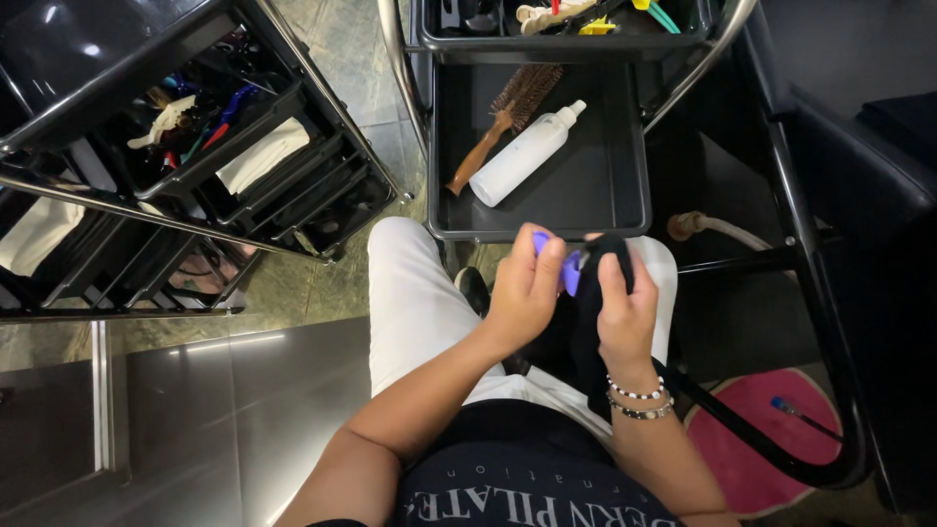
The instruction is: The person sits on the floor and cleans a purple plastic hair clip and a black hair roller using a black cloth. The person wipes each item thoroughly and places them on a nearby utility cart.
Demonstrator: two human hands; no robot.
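Purple clip (pixel 569 270) is tiny and mostly buried between the two hands, so only a sliver of bright purple plastic shows; can't really tell its full shape. It sits over the lap, just near of the black tray (pixel 625 210), pinched at its left side by the left hand (pixel 525 290), whose thumb and fingers are closed on it. The right hand (pixel 625 303) is wrapped around a black cloth (pixel 589 322) that hangs down between the knees, touching the clip.

What could go wrong, I'd say: the grip on the clip is just fingertips, so a tug from the cloth could pop it loose and drop it to the floor between the legs. The cloth could also slide off.

Farther out in the tray lie a white spray bottle (pixel 525 154) and a round brush (pixel 503 122), side by side.
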